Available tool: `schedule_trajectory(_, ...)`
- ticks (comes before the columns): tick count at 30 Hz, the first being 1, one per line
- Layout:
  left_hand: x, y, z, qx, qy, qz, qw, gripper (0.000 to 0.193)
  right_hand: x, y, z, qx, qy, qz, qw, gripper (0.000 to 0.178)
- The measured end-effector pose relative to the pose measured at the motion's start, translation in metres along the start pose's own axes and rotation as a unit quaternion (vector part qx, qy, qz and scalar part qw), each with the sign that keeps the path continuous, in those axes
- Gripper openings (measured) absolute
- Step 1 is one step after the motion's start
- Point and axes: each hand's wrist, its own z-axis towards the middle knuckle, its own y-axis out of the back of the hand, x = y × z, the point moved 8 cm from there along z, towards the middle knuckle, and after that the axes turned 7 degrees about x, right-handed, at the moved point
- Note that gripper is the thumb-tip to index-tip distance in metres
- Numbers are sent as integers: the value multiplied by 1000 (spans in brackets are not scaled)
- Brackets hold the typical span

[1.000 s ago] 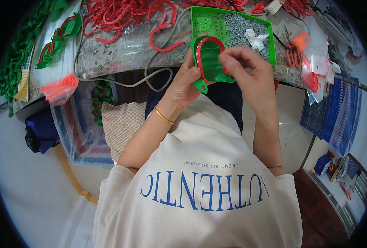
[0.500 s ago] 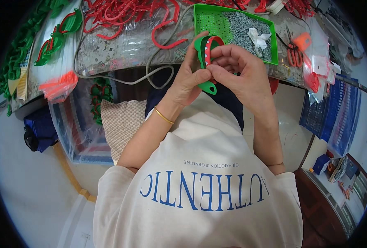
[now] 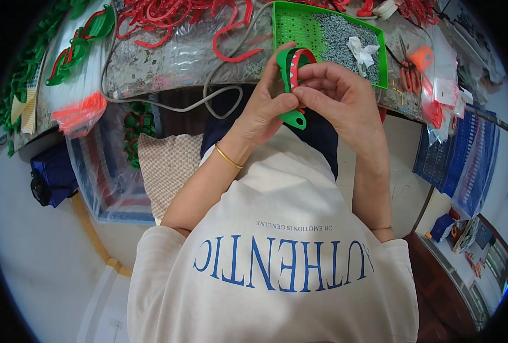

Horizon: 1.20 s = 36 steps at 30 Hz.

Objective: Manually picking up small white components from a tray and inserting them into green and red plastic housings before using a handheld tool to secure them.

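A green plastic toy jaw piece (image 3: pixel 284 62) with a red toothed strip (image 3: pixel 293 70) set in it is held up over the table's near edge. My left hand (image 3: pixel 270 102) wraps round its green side, thumb across the front. From the other side my right hand (image 3: pixel 340 94) pinches the red strip between thumb and fingers; anything small between those fingertips is hidden. Below the hands sticks out the green tab with a hole (image 3: pixel 294 119). Just beyond them stands a green perforated tray (image 3: pixel 300 34) holding many small metal screws (image 3: pixel 338 35) and a crumpled white tissue (image 3: pixel 362 50).
Red curved plastic parts (image 3: pixel 177 17) lie heaped at the back. At the left are green parts (image 3: pixel 71 60) and clear bags. A grey cable (image 3: pixel 174 107) loops over the table edge. Orange-handled pliers (image 3: pixel 409 77) lie at the right. Below left stands a plastic-lined crate (image 3: pixel 114 188).
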Motion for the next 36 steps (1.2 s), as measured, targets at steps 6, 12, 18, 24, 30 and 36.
schedule_trajectory(6,-2,-2,-2,2,16,25,1000,97,-4,2,1,20,2,19,1000,24)
schedule_trajectory(12,7,2,-6,13,24,-5,1000,96,-16,-3,2,41,-12,37,998,17)
schedule_trajectory(18,23,-1,-9,20,88,-107,990,99,3,48,-4,-146,87,-53,984,20)
schedule_trajectory(24,45,4,-12,39,120,-247,961,93,-26,43,6,-99,38,-79,991,29)
schedule_trajectory(30,48,-4,-23,59,123,-207,969,97,62,126,-15,-383,346,-120,848,37)
schedule_trajectory(36,55,-9,-32,58,149,-172,972,97,145,142,34,-326,423,-79,842,30)
